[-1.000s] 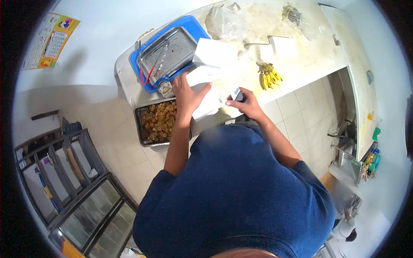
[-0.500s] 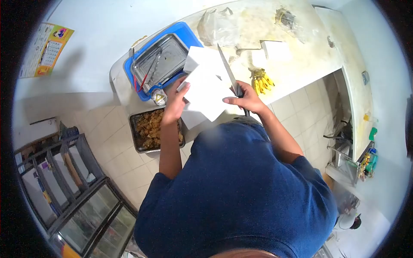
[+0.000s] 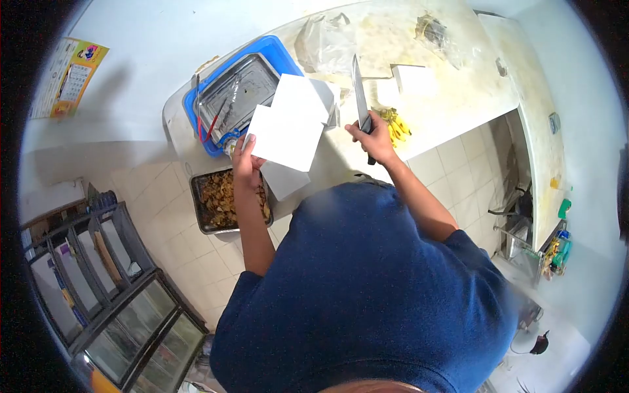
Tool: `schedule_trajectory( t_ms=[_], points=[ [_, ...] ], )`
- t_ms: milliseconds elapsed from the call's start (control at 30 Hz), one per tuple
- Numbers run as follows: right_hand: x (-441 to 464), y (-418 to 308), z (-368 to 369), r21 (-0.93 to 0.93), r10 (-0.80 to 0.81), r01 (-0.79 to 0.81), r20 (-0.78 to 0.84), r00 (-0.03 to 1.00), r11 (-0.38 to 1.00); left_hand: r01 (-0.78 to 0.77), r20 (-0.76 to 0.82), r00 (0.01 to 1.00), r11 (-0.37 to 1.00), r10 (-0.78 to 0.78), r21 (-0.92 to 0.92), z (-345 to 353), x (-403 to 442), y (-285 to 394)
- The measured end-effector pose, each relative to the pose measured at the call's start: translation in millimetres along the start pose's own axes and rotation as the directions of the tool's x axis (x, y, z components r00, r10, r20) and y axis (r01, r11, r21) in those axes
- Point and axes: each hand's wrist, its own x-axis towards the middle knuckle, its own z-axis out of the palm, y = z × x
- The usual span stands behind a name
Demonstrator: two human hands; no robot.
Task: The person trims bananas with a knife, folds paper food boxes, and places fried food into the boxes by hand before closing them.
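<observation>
My left hand (image 3: 245, 164) grips the left edge of a flat white piece of card (image 3: 286, 139), with its thumb on top. More white flat panels (image 3: 298, 98) lie above and below it; I cannot tell whether they are one folded box or separate pieces. My right hand (image 3: 373, 139) is closed around the black handle of a knife (image 3: 360, 92), whose long blade points away from me over the table. The blade stands apart from the white card, to its right. Just beyond my right hand lies a bunch of bananas (image 3: 396, 126), partly hidden by it.
A blue tub (image 3: 283, 52) holding a metal tray (image 3: 252, 85) and red-handled tongs (image 3: 211, 126) stands at the back left. A black tray of browned food (image 3: 219, 200) sits at the near left edge. Plastic bags (image 3: 325, 44) and a white box (image 3: 411, 80) lie on the table (image 3: 458, 92).
The card in my left hand has moved left and turned flatter. My right hand has drawn the knife slightly up and away from the card, widening the gap between them.
</observation>
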Motion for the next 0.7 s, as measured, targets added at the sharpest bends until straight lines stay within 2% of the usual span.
schedule_trajectory(
  t_ms=[67, 133, 167, 233, 267, 300, 333, 400, 433, 467, 533, 600, 633, 700],
  points=[
    [11, 17, -11, -0.022, 0.072, -0.073, -0.042, 0.997, 0.997, 0.005, -0.046, 0.999, 0.999, -0.003, 0.054, -15, 0, -4],
    [23, 37, -22, -0.015, 0.022, -0.025, -0.202, 0.979, 1.000, -0.006, -0.100, 0.995, 0.998, 0.012, 0.064, -24, -3, -11],
    [30, 45, -33, 0.023, 0.047, -0.042, -0.269, 0.962, 0.999, 0.017, -0.183, 0.983, 0.988, 0.011, 0.152, -26, -5, -16],
    [46, 66, -62, -0.016, -0.026, 0.021, -0.376, 0.926, 1.000, -0.108, -0.191, 0.964, 0.925, 0.187, 0.365, -39, 1, -41],
    [55, 81, -77, -0.029, -0.018, 0.006, -0.457, 0.889, 1.000, -0.163, -0.180, 0.945, 0.868, 0.274, 0.469, -49, 5, -56],
    [60, 90, -94, -0.018, 0.069, -0.088, -0.478, 0.876, 0.996, -0.189, -0.165, 0.926, 0.796, 0.339, 0.575, -60, 9, -70],
    [77, 121, -113, -0.101, 0.042, -0.116, -0.546, 0.836, 0.988, -0.213, -0.141, 0.904, 0.710, 0.404, 0.672, -71, 14, -85],
    [92, 146, -146, -0.206, -0.059, -0.081, -0.596, 0.801, 0.975, -0.245, -0.069, 0.848, 0.505, 0.526, 0.828, -81, 23, -101],
    [96, 142, -157, -0.192, 0.010, -0.160, -0.608, 0.794, 0.968, -0.244, -0.035, 0.767, 0.342, 0.640, 0.908, -66, 15, -97],
    [98, 138, -169, -0.178, 0.080, -0.239, -0.619, 0.781, 0.954, -0.254, -0.008, 0.696, 0.256, 0.718, 0.933, -52, 9, -90],
    [120, 169, -204, -0.319, 0.002, -0.277, -0.653, 0.758, 0.906, -0.247, 0.070, 0.536, 0.077, 0.841, 0.966, -20, -2, -71],
    [129, 166, -230, -0.575, -0.208, -0.220, -0.586, 0.783, 0.788, -0.329, 0.210, 0.513, -0.036, 0.832, 0.944, 22, -20, -40],
    [135, 164, -242, -0.611, -0.202, -0.221, -0.545, 0.814, 0.760, -0.370, 0.282, 0.498, -0.093, 0.820, 0.924, 40, -25, -32],
    [155, 188, -268, -0.692, -0.282, -0.153, -0.472, 0.835, 0.705, -0.520, 0.332, 0.646, 0.078, 0.687, 0.851, 71, -27, -36]
  ],
)
